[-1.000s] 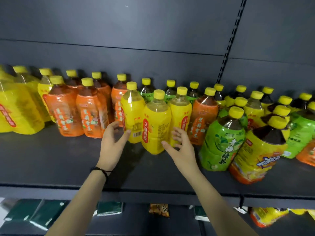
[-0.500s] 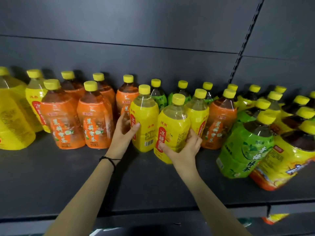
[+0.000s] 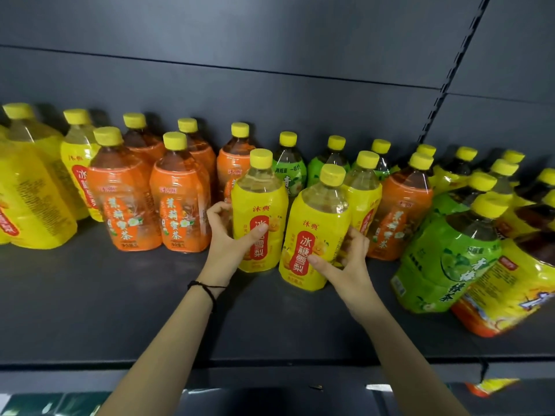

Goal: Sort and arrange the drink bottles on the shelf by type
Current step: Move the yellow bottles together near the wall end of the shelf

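Midway along the dark grey metal shelf, the left hand grips one yellow-labelled plastic bottle, the right hand a second yellow-labelled bottle; two orange-labelled bottles stand front-left.

We face dark grey back panels; a slotted upright runs at one o'clock above the matte shelf.

Stretches both bare forearms up from the bottom edge, the left forearm from lower left and the right forearm from lower right, converging at mid-frame. Clasps the left yellow bottle with the left grip, thumb across its front, fingers curled round its left side. Clasps the right yellow bottle with the right grip, thumb in front, fingers curled round its right side.
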Demonstrator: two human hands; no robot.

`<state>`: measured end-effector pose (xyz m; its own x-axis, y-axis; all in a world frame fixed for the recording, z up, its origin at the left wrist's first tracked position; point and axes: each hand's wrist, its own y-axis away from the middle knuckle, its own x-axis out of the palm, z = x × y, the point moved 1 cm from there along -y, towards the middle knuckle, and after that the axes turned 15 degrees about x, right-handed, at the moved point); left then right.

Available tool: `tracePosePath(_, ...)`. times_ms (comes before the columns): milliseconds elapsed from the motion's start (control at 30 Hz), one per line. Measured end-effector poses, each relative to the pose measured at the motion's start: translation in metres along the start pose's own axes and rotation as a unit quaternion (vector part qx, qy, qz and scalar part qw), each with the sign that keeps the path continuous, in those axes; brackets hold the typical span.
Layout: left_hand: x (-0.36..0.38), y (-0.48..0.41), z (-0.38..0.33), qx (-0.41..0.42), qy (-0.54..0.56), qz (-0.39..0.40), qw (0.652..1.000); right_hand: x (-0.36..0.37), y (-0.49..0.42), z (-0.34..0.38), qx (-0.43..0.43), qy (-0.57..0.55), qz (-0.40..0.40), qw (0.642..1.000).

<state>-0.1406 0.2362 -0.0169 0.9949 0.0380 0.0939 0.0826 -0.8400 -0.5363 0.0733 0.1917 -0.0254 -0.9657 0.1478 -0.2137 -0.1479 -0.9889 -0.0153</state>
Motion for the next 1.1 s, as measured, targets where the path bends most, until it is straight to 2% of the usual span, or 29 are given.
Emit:
tracePosePath(200,0.002,0.018,-0.006,0.032,-0.06,-0.022,0.997,0.0,0.013,-0.001,-0.006,-0.041,0.058,0.997)
tracePosePath(300,0.002,0.036,-0.007,0.027,-0.07,-0.062,0.995,0.008,0.017,0.003,0.001,-0.115,0.087,0.989)
tracePosePath(467,0.004,0.074,-0.023,0.032,-0.073,-0.109,0.991,0.016,0.032,0.012,-0.016,-0.171,0.057,0.983)
tracePosePath(733,0.01,0.13,-0.068,0.047,-0.13,-0.193,0.971,0.018,0.069,0.014,-0.065,-0.193,0.101,0.974)
tracePosePath(900,-0.021,0.144,-0.098,0.062,-0.142,-0.22,0.963,0.04,0.087,0.028,-0.071,-0.193,0.143,0.968)
tracePosePath(1100,-0.09,0.158,-0.119,0.059,-0.11,-0.265,0.956,0.101,0.109,0.051,-0.094,-0.164,0.181,0.965)
